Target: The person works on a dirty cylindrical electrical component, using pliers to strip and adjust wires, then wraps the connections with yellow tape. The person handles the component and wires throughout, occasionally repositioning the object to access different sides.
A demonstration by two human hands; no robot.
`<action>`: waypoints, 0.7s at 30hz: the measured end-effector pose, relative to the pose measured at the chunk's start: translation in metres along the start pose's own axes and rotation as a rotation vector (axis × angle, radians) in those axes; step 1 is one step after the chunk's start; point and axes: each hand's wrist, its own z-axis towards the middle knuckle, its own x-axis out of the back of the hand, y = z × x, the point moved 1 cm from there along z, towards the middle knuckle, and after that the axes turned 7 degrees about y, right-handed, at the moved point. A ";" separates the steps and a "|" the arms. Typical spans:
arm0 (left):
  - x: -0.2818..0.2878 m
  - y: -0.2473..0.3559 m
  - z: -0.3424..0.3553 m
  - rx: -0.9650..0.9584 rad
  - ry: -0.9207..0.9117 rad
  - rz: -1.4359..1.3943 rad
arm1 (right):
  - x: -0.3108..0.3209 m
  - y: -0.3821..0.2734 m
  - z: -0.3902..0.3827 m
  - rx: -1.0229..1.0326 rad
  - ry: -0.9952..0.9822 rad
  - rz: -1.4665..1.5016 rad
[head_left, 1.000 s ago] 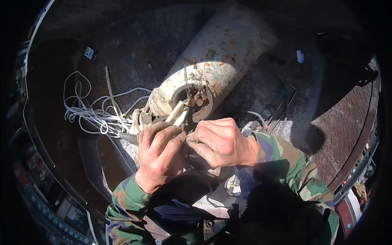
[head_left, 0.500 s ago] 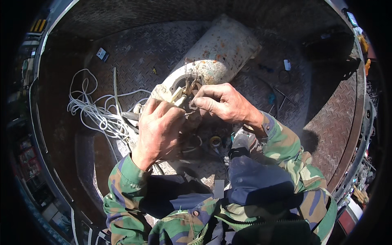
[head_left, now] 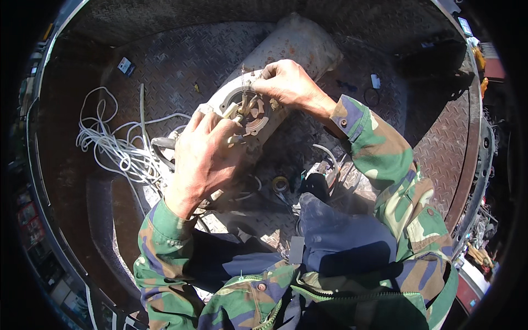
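A weathered, rust-spotted pale cylindrical metal housing [head_left: 300,47] lies on its side. In its near end is a round flanged opening [head_left: 226,100], from which several stiff pale-sleeved wires [head_left: 254,104] stick out. My left hand [head_left: 201,151] is curled at the near left of this opening, its fingers closed around a pale sleeved wire [head_left: 231,110]. At the far right of the rim, my right hand [head_left: 291,85] has thumb and forefinger pinched together beside thin twisted wire ends [head_left: 243,82]. Whatever sits in that pinch is too small to make out.
A tangle of white cable [head_left: 126,157] lies to the left on the tread-plate floor [head_left: 181,71]. Between my legs and the housing sits a roll of tape [head_left: 280,184]. A small blue-and-white packet [head_left: 126,66] lies far left. High dark metal walls [head_left: 71,137] surround the space.
My right hand has moved up and away from me, from the near side of the opening to its far rim. My left hand stays by the wires. The whole view has shifted slightly.
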 end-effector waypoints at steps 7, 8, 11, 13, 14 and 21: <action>-0.007 0.000 0.004 -0.090 0.064 0.059 | -0.020 0.019 -0.107 0.211 0.208 0.341; -0.004 0.001 0.007 -0.068 0.045 0.045 | -0.023 0.021 -0.110 0.314 0.212 0.273; -0.014 -0.002 0.016 -0.086 0.003 0.106 | -0.017 0.018 -0.106 0.416 0.145 0.247; -0.022 -0.003 0.022 -0.088 -0.037 0.145 | -0.007 0.014 -0.096 0.694 0.109 0.127; -0.026 -0.005 0.024 -0.106 -0.043 0.164 | -0.004 0.011 -0.093 0.759 0.102 0.038; -0.033 -0.003 0.035 -0.153 -0.107 0.207 | 0.009 0.004 -0.083 1.091 0.052 -0.227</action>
